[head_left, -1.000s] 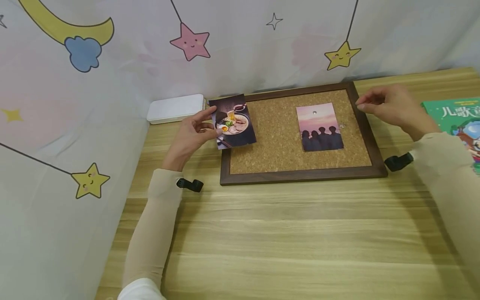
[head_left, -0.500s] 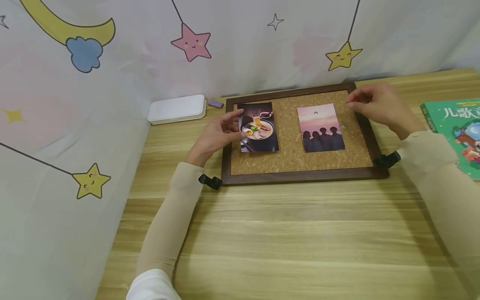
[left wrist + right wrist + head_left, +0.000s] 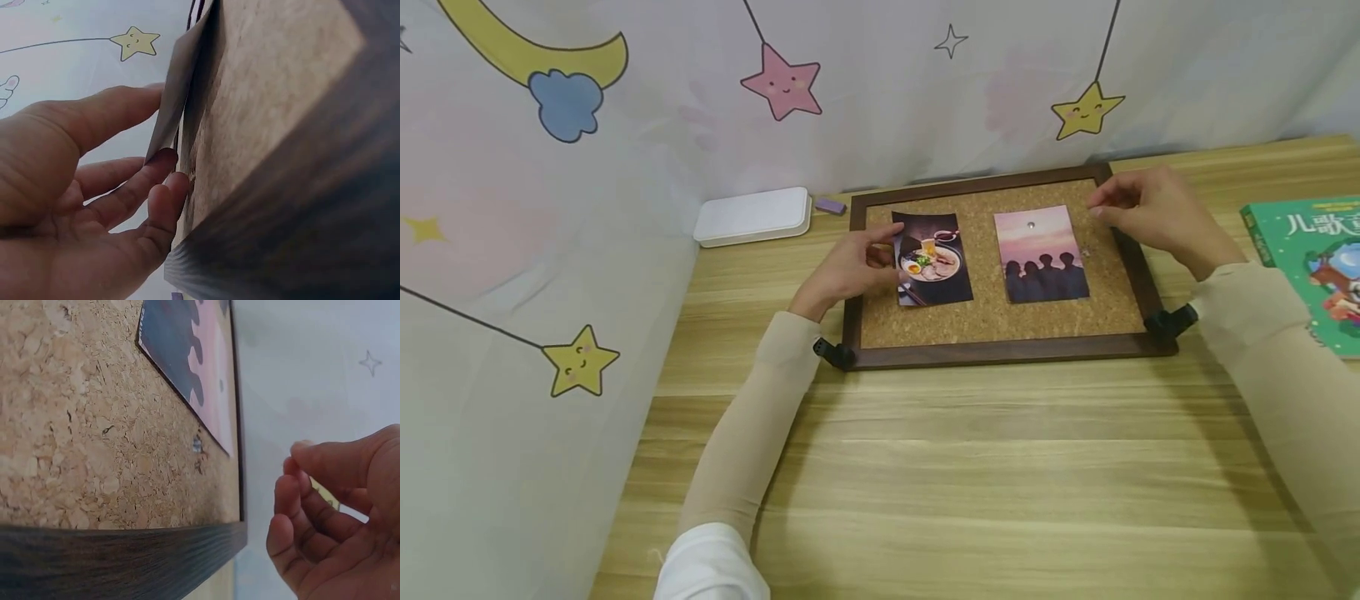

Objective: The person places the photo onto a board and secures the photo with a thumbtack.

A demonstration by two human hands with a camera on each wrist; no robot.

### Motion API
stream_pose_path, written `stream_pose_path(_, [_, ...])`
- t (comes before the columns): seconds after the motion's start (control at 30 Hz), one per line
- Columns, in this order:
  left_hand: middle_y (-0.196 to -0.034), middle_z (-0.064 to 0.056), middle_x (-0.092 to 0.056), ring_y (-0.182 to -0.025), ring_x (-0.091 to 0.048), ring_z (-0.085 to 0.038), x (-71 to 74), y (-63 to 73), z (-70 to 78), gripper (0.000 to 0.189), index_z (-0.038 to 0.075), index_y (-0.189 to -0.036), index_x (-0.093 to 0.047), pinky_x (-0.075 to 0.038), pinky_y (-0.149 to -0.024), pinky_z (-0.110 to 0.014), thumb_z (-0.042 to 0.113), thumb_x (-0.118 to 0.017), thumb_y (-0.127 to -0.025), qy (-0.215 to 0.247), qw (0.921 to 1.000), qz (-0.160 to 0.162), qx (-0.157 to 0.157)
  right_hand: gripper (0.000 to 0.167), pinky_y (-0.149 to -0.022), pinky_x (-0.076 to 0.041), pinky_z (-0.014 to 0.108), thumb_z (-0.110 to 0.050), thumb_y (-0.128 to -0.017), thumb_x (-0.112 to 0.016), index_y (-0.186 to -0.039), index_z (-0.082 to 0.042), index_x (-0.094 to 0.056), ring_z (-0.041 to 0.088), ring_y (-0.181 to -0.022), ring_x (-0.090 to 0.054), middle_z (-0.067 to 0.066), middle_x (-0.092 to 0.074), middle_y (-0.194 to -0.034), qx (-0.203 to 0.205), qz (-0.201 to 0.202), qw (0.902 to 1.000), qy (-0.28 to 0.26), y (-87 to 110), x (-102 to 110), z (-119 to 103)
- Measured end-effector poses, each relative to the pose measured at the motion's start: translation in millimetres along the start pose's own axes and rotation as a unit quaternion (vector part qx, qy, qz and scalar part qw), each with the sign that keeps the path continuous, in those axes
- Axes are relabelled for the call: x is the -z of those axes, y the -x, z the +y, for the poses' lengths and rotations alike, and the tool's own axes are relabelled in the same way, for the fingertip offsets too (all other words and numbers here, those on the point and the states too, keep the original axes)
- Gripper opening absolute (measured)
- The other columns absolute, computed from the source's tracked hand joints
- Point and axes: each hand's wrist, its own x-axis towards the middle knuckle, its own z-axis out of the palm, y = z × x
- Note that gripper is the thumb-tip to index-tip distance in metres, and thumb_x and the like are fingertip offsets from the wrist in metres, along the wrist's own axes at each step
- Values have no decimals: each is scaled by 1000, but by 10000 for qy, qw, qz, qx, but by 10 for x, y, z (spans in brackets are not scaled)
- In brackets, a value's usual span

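Note:
My left hand (image 3: pixel 859 265) pinches the left edge of a ramen photo (image 3: pixel 936 267) between thumb and fingers. The photo is over the left part of a cork board (image 3: pixel 985 321) with a dark wood frame. In the left wrist view the edge of the photo (image 3: pixel 172 100) stands tilted off the cork. A sunset photo (image 3: pixel 1040 250) with several silhouetted people has a silver pin (image 3: pixel 1031 225) near its top. My right hand (image 3: pixel 1157 212) hovers over the right frame edge, thumb and fingertips close together; whether something small is between them is hidden. A small shiny thing (image 3: pixel 197 445) sits on the cork.
A white case (image 3: pixel 752 218) and a small purple block (image 3: pixel 831 206) lie behind and left of the board, near the curtain wall. A green book (image 3: pixel 1311 275) lies on the wooden table (image 3: pixel 970 467) at right.
My left hand has carried the ramen photo to the right, from the board's left edge onto its left part. My right hand has shifted slightly left, over the frame.

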Motion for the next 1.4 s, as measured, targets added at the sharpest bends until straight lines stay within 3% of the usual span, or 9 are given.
stream_pose_path(0.13, [-155,-19,-60,-133,-66,-33,12,-27,12,86,11,-167,-39,-57,-105,-40,7,-82,-93,-222,9995,-206,-32,32,-67,-44,21,-30,-106,-67,-123,-4,-75,11,-87,-54,-3,-70,-100,55,29,10000,39,-10,-7,-3])
stream_pose_path(0.23, [-160,-18,-55,-138,-63,-33,8,-48,24,89,13,-168,-37,-53,-114,-46,10,-83,-92,-636,9974,-323,-102,31,-66,-45,21,-29,-106,-67,-121,-4,-76,9,-85,-54,-7,-70,-97,116,51,9999,22,-20,-15,-10])
stream_pose_path(0.4, [-169,-17,-43,-144,-54,-34,-4,-69,23,94,17,-170,-33,-43,-123,-50,22,-86,-92,-1405,9888,-475,-182,29,-66,-46,21,-26,-106,-67,-120,-3,-75,9,-85,-54,-7,-69,-95,134,20,9999,-24,-28,-36,-31])
stream_pose_path(0.7, [-172,-20,-36,-151,-43,-37,-26,-75,51,98,16,-172,-29,-32,-130,-53,29,-85,-93,-2094,9760,-527,-296,28,-67,-45,21,-26,-106,-65,-120,-4,-74,13,-87,-54,0,-70,-101,192,-13,9998,-27,-21,-46,-57])
stream_pose_path(1.03, [-166,-20,-37,-147,-38,-38,-34,-69,62,97,13,-171,-29,-35,-126,-53,28,-85,-93,-2297,9713,-573,-220,29,-68,-45,21,-25,-106,-65,-121,-2,-73,15,-88,-54,13,-70,-110,331,-93,9994,2,-36,-61,-77])
stream_pose_path(1.4, [-167,-17,-33,-145,-37,-36,-16,-103,51,96,17,-172,-28,-36,-125,-55,31,-83,-95,-2276,9710,-736,-29,25,-70,-43,22,-23,-104,-66,-118,-5,-76,12,-88,-53,-1,-67,-100,595,-44,9982,-6,-84,-85,-175])
